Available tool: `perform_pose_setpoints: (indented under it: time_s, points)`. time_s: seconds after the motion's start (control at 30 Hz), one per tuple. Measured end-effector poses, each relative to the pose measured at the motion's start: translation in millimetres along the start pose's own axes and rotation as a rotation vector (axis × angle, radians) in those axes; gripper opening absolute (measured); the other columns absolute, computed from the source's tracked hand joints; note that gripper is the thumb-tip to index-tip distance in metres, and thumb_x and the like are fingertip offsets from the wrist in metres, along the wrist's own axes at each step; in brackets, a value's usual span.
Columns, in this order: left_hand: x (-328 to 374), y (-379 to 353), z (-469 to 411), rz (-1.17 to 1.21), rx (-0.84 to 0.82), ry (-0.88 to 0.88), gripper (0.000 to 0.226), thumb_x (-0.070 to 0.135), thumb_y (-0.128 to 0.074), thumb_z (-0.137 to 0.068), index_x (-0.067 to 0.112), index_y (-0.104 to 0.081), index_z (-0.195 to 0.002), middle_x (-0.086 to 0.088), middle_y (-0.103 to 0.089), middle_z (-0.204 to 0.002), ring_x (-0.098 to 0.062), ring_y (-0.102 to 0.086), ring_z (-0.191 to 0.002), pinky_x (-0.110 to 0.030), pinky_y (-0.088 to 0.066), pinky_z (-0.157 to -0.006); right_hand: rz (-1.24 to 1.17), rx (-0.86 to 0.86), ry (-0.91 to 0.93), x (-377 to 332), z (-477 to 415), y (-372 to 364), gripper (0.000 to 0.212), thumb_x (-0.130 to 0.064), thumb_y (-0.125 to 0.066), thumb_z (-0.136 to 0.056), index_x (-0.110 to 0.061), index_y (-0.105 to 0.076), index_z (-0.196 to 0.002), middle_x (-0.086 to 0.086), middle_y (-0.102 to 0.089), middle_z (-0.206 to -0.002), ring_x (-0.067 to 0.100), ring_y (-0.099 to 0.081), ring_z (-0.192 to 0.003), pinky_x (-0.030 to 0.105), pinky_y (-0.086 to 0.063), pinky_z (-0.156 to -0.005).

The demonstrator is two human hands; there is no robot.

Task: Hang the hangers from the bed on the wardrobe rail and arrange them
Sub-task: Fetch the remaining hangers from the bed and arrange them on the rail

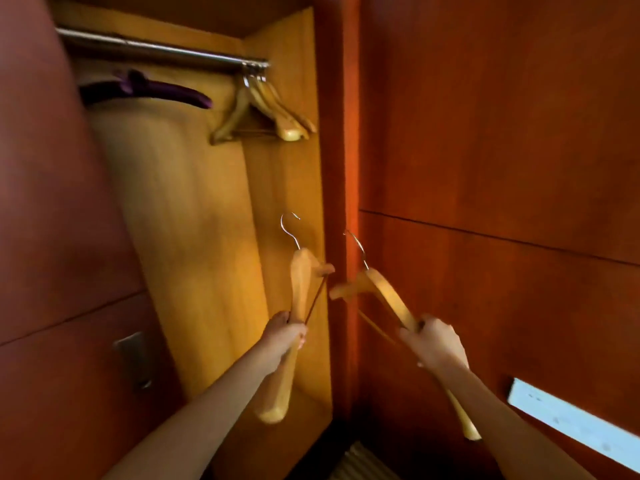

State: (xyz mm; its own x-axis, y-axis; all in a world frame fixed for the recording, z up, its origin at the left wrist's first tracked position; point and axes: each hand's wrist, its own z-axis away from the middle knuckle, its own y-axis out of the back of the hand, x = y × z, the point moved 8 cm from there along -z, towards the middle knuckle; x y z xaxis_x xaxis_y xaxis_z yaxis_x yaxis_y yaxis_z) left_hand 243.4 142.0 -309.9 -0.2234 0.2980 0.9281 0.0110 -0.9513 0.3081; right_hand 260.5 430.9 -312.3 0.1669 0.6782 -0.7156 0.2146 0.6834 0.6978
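I face an open wardrobe with a metal rail across its top. Several wooden hangers hang bunched at the rail's right end, and a dark purple padded hanger hangs further left. My left hand grips one wooden hanger by its arm, hook pointing up. My right hand grips a second wooden hanger the same way, hook up, in front of the wardrobe's right edge. Both held hangers are well below the rail.
The wardrobe's light wooden back panel is lit from inside. A dark red-brown door stands at the left and a matching panel wall at the right. A pale strip shows at lower right.
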Motion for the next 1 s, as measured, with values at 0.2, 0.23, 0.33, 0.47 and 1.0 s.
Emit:
perform_pose_setpoints:
  time_s: [0.2, 0.23, 0.33, 0.47, 1.0]
  points:
    - [11, 82, -19, 0.084, 0.235, -0.012, 0.012, 0.002, -0.055, -0.087, 0.001, -0.055, -0.100, -0.008, -0.054, -0.066, -0.017, -0.051, -0.055, -0.024, -0.045, -0.052, -0.051, -0.067, 0.136, -80, -47, -56, 0.023, -0.037, -0.064, -0.082, -0.020, -0.060, -0.098, -0.006, -0.065, -0.070, 0.009, -0.065, -0.051, 0.022, -0.051, -0.043]
    - [15, 95, -24, 0.094, 0.265, -0.023, 0.015, 0.003, -0.055, -0.088, 0.002, -0.055, -0.102, -0.008, -0.055, -0.069, -0.016, -0.052, -0.056, -0.022, -0.046, -0.050, -0.055, -0.067, 0.166, -95, -54, -65, 0.023, -0.038, -0.064, -0.081, -0.019, -0.061, -0.094, -0.005, -0.065, -0.069, 0.010, -0.065, -0.052, 0.023, -0.052, -0.046]
    - [32, 126, -42, 0.111, 0.313, -0.062, 0.017, 0.008, -0.057, -0.089, 0.010, -0.052, -0.105, -0.011, -0.060, -0.085, -0.014, -0.055, -0.067, -0.017, -0.047, -0.049, -0.092, -0.074, 0.238, -140, -75, -89, 0.023, -0.040, -0.063, -0.080, -0.019, -0.060, -0.087, -0.004, -0.066, -0.069, 0.012, -0.065, -0.053, 0.025, -0.054, -0.050]
    - [57, 156, -81, 0.109, 0.367, -0.120, 0.023, 0.011, -0.056, -0.091, 0.006, -0.054, -0.113, -0.015, -0.060, -0.093, -0.017, -0.056, -0.070, -0.021, -0.045, -0.056, -0.194, -0.080, 0.278, -191, -110, -114, 0.019, -0.037, -0.065, -0.082, -0.020, -0.058, -0.084, -0.001, -0.066, -0.069, 0.014, -0.066, -0.054, 0.029, -0.056, -0.050]
    - [158, 186, -231, 0.138, 0.516, -0.239, 0.007, 0.005, -0.056, -0.090, 0.010, -0.052, -0.089, -0.006, -0.060, -0.071, -0.008, -0.059, -0.046, -0.015, -0.048, -0.044, -0.411, -0.102, 0.272, -317, -276, -139, 0.026, -0.034, -0.063, -0.086, -0.011, -0.062, -0.097, 0.007, -0.069, -0.071, 0.017, -0.064, -0.053, 0.022, -0.041, -0.046]
